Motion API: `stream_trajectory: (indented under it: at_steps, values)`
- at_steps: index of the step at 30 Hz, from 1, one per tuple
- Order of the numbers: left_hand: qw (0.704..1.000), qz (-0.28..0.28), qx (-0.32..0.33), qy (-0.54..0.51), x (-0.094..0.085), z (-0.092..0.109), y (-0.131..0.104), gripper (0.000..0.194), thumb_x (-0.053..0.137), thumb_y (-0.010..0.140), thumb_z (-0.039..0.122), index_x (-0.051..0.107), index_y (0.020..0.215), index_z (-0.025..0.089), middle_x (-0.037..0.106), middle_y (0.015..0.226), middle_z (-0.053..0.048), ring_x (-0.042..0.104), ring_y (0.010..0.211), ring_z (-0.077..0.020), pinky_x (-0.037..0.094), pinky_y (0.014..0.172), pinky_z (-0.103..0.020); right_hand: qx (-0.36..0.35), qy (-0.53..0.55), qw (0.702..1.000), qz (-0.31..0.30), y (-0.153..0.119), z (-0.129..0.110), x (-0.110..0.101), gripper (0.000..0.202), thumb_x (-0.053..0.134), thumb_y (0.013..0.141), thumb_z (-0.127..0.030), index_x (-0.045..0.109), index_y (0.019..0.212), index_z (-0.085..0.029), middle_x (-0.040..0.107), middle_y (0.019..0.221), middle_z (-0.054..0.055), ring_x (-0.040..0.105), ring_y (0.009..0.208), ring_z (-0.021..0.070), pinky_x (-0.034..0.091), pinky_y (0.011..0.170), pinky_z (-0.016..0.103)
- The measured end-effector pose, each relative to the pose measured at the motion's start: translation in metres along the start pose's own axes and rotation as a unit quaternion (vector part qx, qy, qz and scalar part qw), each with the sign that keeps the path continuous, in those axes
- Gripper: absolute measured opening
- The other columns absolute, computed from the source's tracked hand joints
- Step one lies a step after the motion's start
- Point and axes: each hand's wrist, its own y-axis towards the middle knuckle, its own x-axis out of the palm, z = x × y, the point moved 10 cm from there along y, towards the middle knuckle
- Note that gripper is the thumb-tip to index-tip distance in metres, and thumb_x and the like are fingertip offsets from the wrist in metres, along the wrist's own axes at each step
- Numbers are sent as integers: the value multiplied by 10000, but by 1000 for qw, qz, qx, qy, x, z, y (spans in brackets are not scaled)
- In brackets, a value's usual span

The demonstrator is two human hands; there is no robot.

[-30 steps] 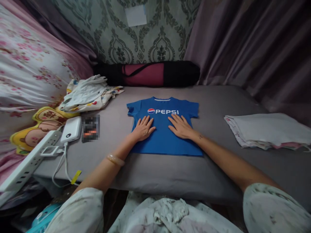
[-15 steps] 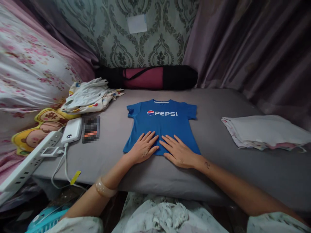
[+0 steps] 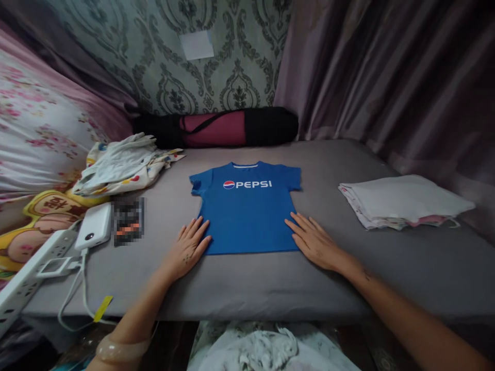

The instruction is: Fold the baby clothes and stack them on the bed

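Note:
A blue T-shirt (image 3: pixel 247 219) with a white PEPSI print lies spread flat on the grey bed sheet (image 3: pixel 247 288), its collar pointing away from me. At its lower left side edge rests my left hand (image 3: pixel 188 248), palm down with fingers stretched out. My right hand (image 3: pixel 315 242) lies flat at the lower right side edge, fingers spread, their tips touching the cloth. Neither hand grips anything. The left sleeve of the shirt is slightly rumpled.
On the right lies a folded pile of white cloth (image 3: pixel 402 198). Crumpled light clothes (image 3: pixel 124 162) sit at back left. Nearer are a white power bank (image 3: pixel 94 224), a power strip (image 3: pixel 34 275) and a yellow cushion (image 3: pixel 23 242). A black and maroon bag (image 3: pixel 216 129) lies along the wall.
Both hands have slid outward from the middle of the shirt's lower part to its opposite side edges. The hem now looks straighter. The camera view has shifted a little to the right.

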Motion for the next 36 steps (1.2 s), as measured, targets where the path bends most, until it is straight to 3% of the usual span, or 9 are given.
stream_trajectory:
  at_steps: [6,10,14,16,18,21,23,29,36]
  values:
    - [1000,-14,27,0,-4,-13,-14,548,249,964,465,338,1483,313,297,1546,-2,249,1442,-224,281,1156,-484,57,-3,998,28,-19,22,-4,559,257,991,-401,309,1508,-195,340,1538,82,278,1427,216,232,1176,466]
    - [999,1,23,-26,-26,-16,-4,485,288,947,487,539,1341,355,529,1406,-20,383,1382,-270,284,1123,-575,115,15,990,74,-25,29,-12,519,302,975,-406,481,1401,-172,467,1449,126,416,1342,262,338,1109,467]
    - [987,54,79,-127,-65,24,36,441,347,937,506,616,1226,309,639,1270,-56,559,1219,-246,403,1077,-451,166,22,981,97,-24,26,-24,389,359,962,-378,637,1136,-168,617,1199,131,564,1098,266,455,944,407]
    - [977,31,122,-175,-69,57,67,426,382,934,496,605,1229,285,629,1280,-64,601,1156,-234,515,943,-366,187,8,977,98,-20,22,-29,330,399,953,-380,642,1026,-169,637,1073,126,574,995,264,460,881,394]
    - [964,-1,165,-207,-63,93,101,423,383,941,464,587,1247,255,609,1305,-77,602,1151,-234,548,864,-328,204,-13,974,95,-15,19,-31,279,437,941,-379,630,947,-178,632,1000,119,567,943,264,452,831,390]
    - [951,9,240,-197,-50,141,155,405,409,933,358,563,1268,191,597,1313,-110,564,1206,-237,464,1015,-372,225,-35,969,96,-10,20,-29,237,473,927,-379,608,860,-196,620,944,108,558,907,263,435,772,383]
    - [950,11,257,-175,-34,161,193,402,403,927,277,543,1286,161,577,1334,-129,535,1243,-237,423,1061,-388,233,-42,965,112,-9,22,-28,238,484,923,-394,592,821,-208,616,913,97,555,883,260,423,752,380]
    - [983,-5,169,-76,14,168,288,441,382,928,221,497,1331,85,444,1454,-192,360,1391,-281,306,1138,-440,236,-47,957,165,-14,25,-26,232,477,929,-404,569,816,-223,602,882,83,556,845,245,400,717,368]
    - [990,-2,134,-48,31,175,328,524,255,988,360,398,1415,93,361,1514,-177,281,1423,-297,216,1153,-496,236,-27,958,163,-12,27,-26,203,472,929,-348,543,777,-232,592,856,76,552,818,238,392,711,371]
